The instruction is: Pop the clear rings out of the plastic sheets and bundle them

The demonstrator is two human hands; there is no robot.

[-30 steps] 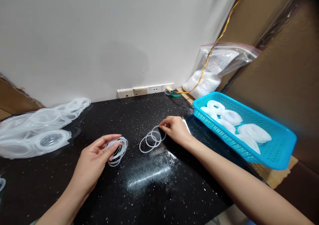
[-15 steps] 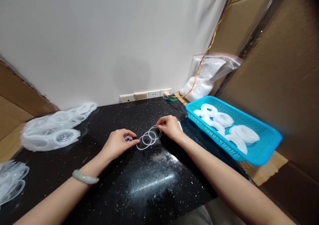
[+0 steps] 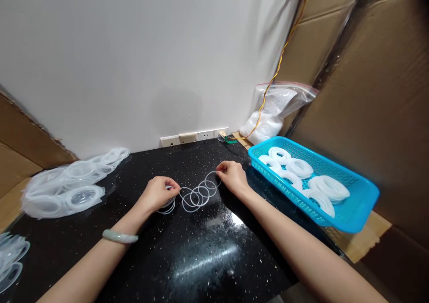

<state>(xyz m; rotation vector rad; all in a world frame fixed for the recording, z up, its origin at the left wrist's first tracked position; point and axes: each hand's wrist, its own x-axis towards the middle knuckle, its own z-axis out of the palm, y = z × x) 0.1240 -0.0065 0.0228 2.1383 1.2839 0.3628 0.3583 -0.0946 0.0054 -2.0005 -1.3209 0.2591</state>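
Nothing readable anywhere: no text, label or number near the right hand's fingers (image 3: 223,169) or on the zip bag (image 3: 279,99) beyond them

Black tabletop (image 3: 254,267) w/ small white speckles throughout. Thin rings (image 3: 197,196) translucent white, nearly clear. Basket (image 3: 348,218) bright turquoise, w/ grid-like mesh pattern; thick rings (image 3: 330,188) inside it solid white. Bangle (image 3: 119,236) pale jade green. Wire (image 3: 281,57) yellow-orange. Zip bag seal (image 3: 284,83) red. Cardboard (image 3: 335,115) plain brown; wall (image 3: 134,61) off-white.
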